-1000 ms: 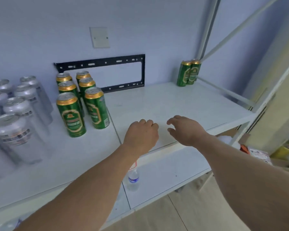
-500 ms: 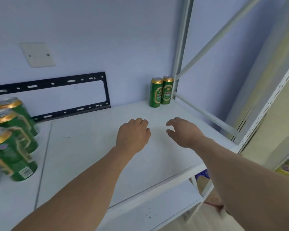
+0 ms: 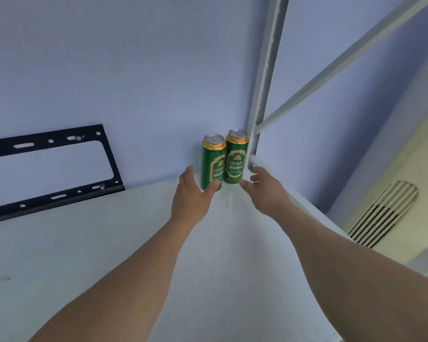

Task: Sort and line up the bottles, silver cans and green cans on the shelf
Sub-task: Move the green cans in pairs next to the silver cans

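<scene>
Two green cans with gold rims stand upright side by side in the back right corner of the white shelf (image 3: 109, 255). My left hand (image 3: 193, 197) is spread around the base of the left green can (image 3: 213, 164), thumb touching its front, not closed on it. My right hand (image 3: 263, 191) is spread just in front and to the right of the right green can (image 3: 236, 159), fingertips near its base. No bottles or silver cans are in view.
A grey shelf post (image 3: 265, 82) rises right behind the cans, with a diagonal brace (image 3: 344, 62) and a low side rail (image 3: 257, 164). A black metal bracket (image 3: 55, 166) hangs on the back wall at left. A cream unit with a vent (image 3: 383, 213) stands at right.
Both hands have reached forward and right to the two green cans in the corner. The view swung right, so the silver cans and the group of green cans at left dropped out of sight.
</scene>
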